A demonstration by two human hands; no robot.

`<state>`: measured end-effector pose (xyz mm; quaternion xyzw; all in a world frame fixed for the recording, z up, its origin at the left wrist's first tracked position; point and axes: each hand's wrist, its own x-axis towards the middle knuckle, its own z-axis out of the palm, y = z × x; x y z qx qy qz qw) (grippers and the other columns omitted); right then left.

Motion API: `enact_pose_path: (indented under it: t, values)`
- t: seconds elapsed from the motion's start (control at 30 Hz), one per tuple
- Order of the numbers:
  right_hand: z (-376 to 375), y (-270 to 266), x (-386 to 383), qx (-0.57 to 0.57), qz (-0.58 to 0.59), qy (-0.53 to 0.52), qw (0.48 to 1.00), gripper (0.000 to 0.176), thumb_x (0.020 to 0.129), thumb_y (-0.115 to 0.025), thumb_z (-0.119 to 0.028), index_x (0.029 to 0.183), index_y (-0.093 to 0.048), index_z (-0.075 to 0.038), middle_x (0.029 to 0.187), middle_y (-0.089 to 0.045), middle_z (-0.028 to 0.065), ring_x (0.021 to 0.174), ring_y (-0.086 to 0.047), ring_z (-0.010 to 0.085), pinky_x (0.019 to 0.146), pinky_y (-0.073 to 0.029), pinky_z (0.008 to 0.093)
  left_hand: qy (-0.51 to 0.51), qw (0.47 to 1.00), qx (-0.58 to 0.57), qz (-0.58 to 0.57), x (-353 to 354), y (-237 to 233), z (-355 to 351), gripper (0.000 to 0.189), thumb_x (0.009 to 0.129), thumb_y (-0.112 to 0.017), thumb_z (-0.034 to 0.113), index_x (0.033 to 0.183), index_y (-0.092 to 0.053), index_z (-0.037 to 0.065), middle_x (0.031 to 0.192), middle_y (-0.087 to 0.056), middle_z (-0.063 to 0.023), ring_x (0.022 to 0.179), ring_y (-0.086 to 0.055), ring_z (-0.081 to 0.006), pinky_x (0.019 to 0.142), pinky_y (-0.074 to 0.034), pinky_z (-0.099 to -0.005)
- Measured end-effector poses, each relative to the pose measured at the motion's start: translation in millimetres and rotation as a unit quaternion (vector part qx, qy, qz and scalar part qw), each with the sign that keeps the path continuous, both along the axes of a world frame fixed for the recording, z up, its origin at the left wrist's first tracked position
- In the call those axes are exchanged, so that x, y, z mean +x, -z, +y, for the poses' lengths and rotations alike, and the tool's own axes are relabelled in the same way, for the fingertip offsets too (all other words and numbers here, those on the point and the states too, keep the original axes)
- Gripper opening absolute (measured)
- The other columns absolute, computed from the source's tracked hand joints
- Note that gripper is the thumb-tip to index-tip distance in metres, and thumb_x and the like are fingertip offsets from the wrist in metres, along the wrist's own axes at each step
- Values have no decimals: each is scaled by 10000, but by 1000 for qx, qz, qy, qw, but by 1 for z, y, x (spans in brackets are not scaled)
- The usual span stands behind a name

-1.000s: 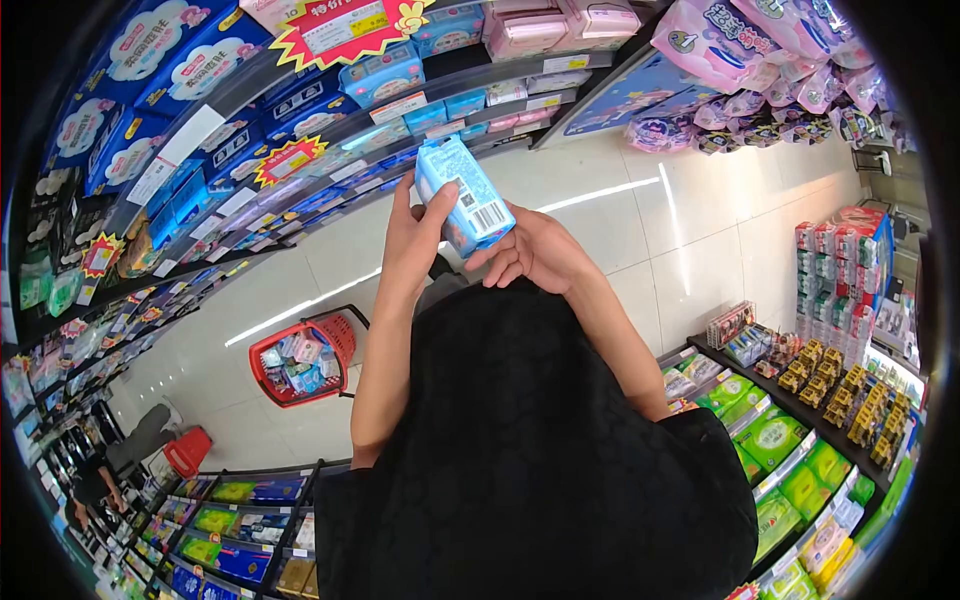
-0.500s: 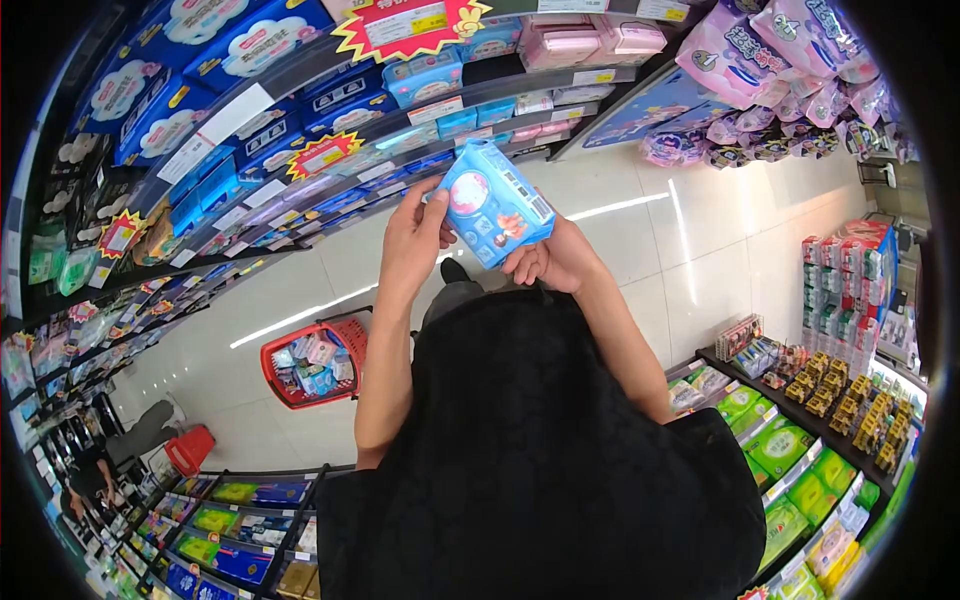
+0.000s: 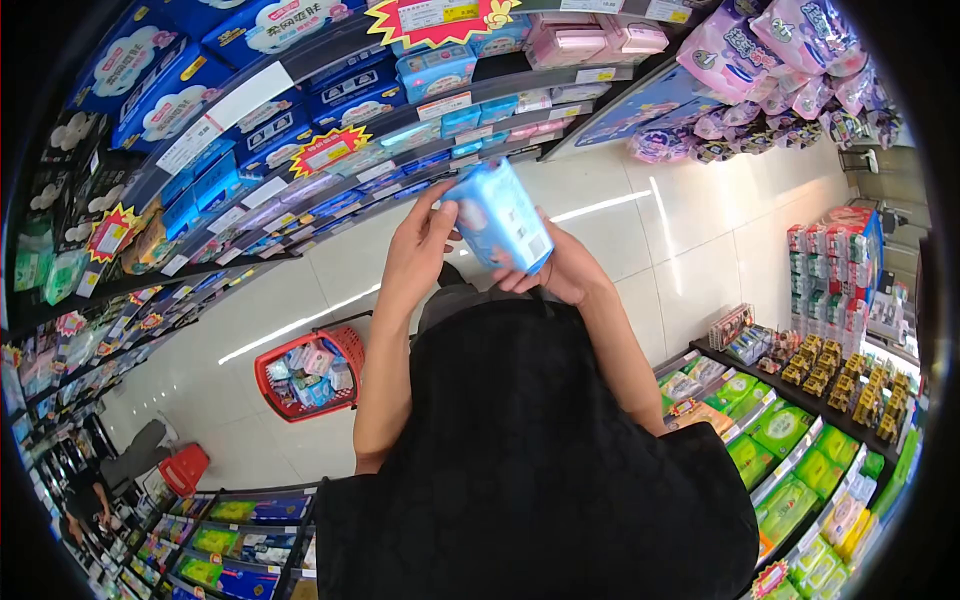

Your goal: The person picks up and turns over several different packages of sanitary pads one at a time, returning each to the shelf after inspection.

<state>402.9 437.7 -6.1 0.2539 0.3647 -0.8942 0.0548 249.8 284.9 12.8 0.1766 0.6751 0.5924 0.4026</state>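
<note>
I stand in a shop: beyond my fingers (image 3: 447,214), tiered dark-grey shelves (image 3: 525,88) carry blue plastic-wrapped packs (image 3: 172,108), white paper price labels (image 3: 225,117) and jagged red-and-yellow paper signs (image 3: 330,151); left of my fingers, a red plastic shopping basket (image 3: 348,345) stands on glossy pale floor tiles (image 3: 715,225).

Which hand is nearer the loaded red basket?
Left. The left hand is on the side toward the red basket; the right hand is farther, across the blue pack.
</note>
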Motion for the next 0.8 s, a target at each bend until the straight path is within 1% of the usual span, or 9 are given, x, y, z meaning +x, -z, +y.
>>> enact_pose_path:
  t: [0.03, 0.07, 0.1, 0.2, 0.3, 0.4, 0.5, 0.7, 0.8]
  values:
    - [-4, -3, 2, 36, 8, 0, 999, 658, 999, -385, -452, 1377, -339, 84, 1028, -639, 229, 829, -689, 250, 652, -590, 324, 0, 999, 24, -43, 0, -2, 0, 414, 983, -509, 307, 1323, -516, 71, 995, -618, -59, 881, -592, -135, 751, -474, -279]
    - [-7, -2, 6, 70, 0, 23, 997, 773, 947, -582, -289, 1464, -134, 71, 1200, -552, 201, 994, -629, 204, 728, -555, 297, 0, 995, 46, -87, 0, -4, 1, 430, 979, -518, 309, 1340, -503, 76, 1043, -617, -67, 916, -590, -141, 781, -471, -280]
    - [-7, 0, 9, 99, -23, 22, 995, 815, 920, -620, -248, 1466, -108, 73, 1213, -541, 201, 1016, -613, 200, 740, -545, 290, 0, 989, 67, -128, 0, -4, 1, 446, 975, -526, 312, 1356, -490, 81, 1092, -617, -75, 951, -588, -147, 811, -468, -280]
    - [-9, 0, 11, 212, -74, 56, 973, 1005, 809, -745, -113, 1469, -12, 82, 1230, -519, 205, 1063, -567, 201, 817, -499, 291, 73, 992, 64, -82, 1, 10, 2, 488, 960, -560, 282, 1397, -451, 95, 1243, -564, -99, 1080, -549, -169, 936, -424, -294]
    - [-4, -4, 12, 326, -49, 91, 940, 1011, 792, -760, -127, 1463, -38, 97, 1218, -524, 203, 1085, -552, 213, 878, -480, 319, 77, 993, 93, -8, 7, 16, 6, 566, 946, -581, 240, 1445, -366, 80, 1300, -518, -130, 1174, -501, -192, 1014, -369, -309]
    - [9, -15, 12, 316, -44, 76, 945, 956, 772, -782, -146, 1450, -151, 88, 1203, -537, 194, 1080, -551, 216, 903, -465, 323, 51, 982, 100, -149, 9, 14, 12, 652, 912, -624, 208, 1458, -304, 49, 1331, -481, -161, 1221, -473, -216, 1025, -368, -327]
    - [30, -17, 13, 332, -54, 21, 942, 848, 738, -804, -168, 1394, -314, 54, 1185, -550, 182, 1086, -552, 229, 913, -459, 320, 119, 987, 53, -94, 5, 26, 19, 731, 857, -684, 204, 1444, -288, 23, 1312, -492, -178, 1222, -479, -238, 1014, -385, -342]
    - [104, -17, 5, 561, -25, -137, 816, 733, 727, -802, -150, 1336, -415, -20, 1175, -558, 119, 1076, -559, 212, 922, -467, 342, 191, 973, -31, 121, 6, 24, 55, 734, 756, -736, 142, 1381, -375, 6, 1266, -532, -197, 1179, -528, -273, 994, -414, -356]
    - [132, -42, -24, 675, 78, -194, 707, 633, 717, -781, -156, 1265, -494, -20, 1191, -548, 136, 1100, -542, 290, 942, -452, 383, 165, 977, -15, 136, -3, 22, 84, 745, 744, -747, 109, 1379, -377, -7, 1264, -533, -174, 1181, -520, -252, 1008, -399, -350]
